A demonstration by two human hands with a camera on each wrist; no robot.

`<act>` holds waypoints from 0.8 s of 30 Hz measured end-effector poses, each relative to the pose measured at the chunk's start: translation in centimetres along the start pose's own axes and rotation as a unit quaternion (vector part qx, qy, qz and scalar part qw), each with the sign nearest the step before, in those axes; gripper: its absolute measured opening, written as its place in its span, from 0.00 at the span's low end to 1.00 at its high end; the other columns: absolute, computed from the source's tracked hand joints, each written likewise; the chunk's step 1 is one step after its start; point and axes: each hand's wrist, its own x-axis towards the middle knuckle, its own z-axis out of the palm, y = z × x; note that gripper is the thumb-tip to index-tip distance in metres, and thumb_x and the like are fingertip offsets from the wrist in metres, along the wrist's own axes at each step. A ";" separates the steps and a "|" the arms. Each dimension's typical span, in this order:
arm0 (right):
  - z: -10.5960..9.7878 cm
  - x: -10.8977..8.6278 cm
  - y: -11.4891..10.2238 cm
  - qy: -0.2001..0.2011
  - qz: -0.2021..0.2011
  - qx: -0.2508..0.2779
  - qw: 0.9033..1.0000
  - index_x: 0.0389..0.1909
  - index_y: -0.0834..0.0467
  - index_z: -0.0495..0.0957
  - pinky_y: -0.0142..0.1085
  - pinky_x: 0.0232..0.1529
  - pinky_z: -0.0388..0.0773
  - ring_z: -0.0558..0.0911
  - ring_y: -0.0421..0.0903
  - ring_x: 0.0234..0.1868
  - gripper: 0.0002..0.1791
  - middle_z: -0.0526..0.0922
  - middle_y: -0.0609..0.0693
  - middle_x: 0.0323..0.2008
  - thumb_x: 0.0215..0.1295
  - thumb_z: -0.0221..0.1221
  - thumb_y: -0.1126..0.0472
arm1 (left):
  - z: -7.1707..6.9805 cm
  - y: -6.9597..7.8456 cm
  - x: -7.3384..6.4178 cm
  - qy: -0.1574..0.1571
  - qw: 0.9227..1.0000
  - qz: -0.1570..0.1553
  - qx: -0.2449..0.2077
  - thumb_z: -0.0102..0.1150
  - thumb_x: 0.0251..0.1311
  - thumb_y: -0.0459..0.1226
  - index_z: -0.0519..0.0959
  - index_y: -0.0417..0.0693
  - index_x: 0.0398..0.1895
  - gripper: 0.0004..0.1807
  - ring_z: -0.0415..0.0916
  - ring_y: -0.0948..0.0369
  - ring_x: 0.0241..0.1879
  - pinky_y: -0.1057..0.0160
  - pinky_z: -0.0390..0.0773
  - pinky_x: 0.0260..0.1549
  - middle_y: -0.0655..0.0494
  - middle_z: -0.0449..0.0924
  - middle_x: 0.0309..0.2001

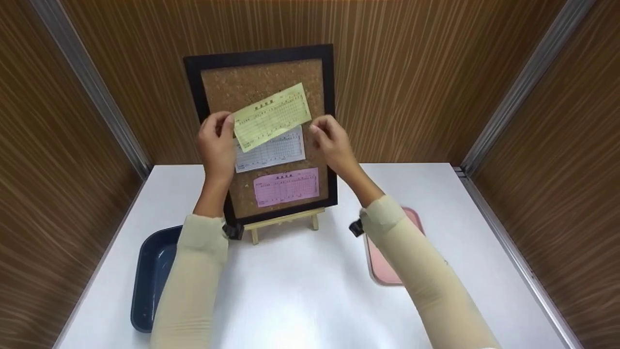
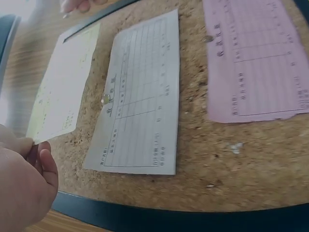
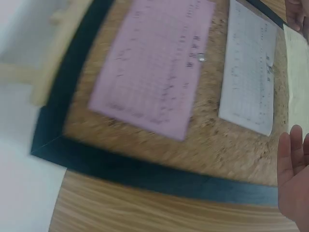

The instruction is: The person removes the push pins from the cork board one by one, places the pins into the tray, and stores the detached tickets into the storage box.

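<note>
My left hand (image 1: 218, 143) pinches the left end of a yellow printed slip (image 1: 271, 116), held tilted in front of the framed corkboard (image 1: 261, 72). Close by the slip's right end is my right hand (image 1: 334, 143), thumb and forefinger brought together. In the left wrist view, a small pale thing (image 2: 65, 15) shows at its fingertips; I cannot tell its kind. Partly behind the yellow slip, a white slip (image 1: 271, 157) is fixed to the cork by a tack (image 2: 105, 99). Below it hangs a pink slip (image 1: 288, 188), with a tack (image 3: 201, 57) at its upper edge.
The corkboard leans on a small wooden easel (image 1: 286, 219) on the white table (image 1: 290, 291). A dark blue tray (image 1: 140, 281) stands at the left, partly under the left sleeve. A pink tray (image 1: 382, 261) lies under the right forearm. Wood-patterned walls (image 1: 397, 82) enclose the table.
</note>
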 end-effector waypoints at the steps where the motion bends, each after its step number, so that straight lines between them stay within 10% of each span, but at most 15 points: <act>1: -0.3 -0.8 -0.2 0.000 0.002 -0.002 1.000 0.41 0.70 0.71 0.34 0.29 0.72 0.73 0.49 0.28 0.06 0.73 0.69 0.31 0.75 0.53 0.69 | -0.3 -0.1 -0.5 -0.003 1.000 -0.002 -0.002 0.55 0.73 0.39 0.82 0.39 0.49 0.12 0.73 0.63 0.41 0.69 0.72 0.40 0.51 0.78 0.43; 10: -4.0 -6.1 -1.1 0.026 0.017 0.017 0.999 0.40 0.73 0.71 0.31 0.32 0.78 0.76 0.45 0.27 0.05 0.75 0.54 0.30 0.73 0.53 0.72 | -2.6 -0.6 -4.1 0.010 1.000 0.004 -0.006 0.56 0.73 0.39 0.82 0.38 0.50 0.13 0.74 0.64 0.39 0.69 0.73 0.38 0.51 0.81 0.43; 18: -6.6 -10.5 -0.2 0.027 0.043 0.000 0.999 0.41 0.76 0.70 0.33 0.34 0.79 0.77 0.53 0.29 0.07 0.73 0.72 0.33 0.74 0.52 0.72 | -4.8 -1.5 -6.8 0.020 0.999 -0.033 -0.026 0.58 0.72 0.39 0.82 0.37 0.50 0.14 0.76 0.63 0.38 0.71 0.77 0.37 0.50 0.81 0.41; 24: -7.9 -13.7 2.9 0.027 0.079 -0.019 0.996 0.42 0.74 0.70 0.31 0.34 0.78 0.77 0.50 0.30 0.06 0.74 0.65 0.33 0.74 0.51 0.71 | -7.1 -2.3 -8.8 0.034 0.997 -0.065 -0.021 0.59 0.71 0.39 0.82 0.36 0.51 0.15 0.77 0.62 0.38 0.71 0.78 0.37 0.51 0.81 0.41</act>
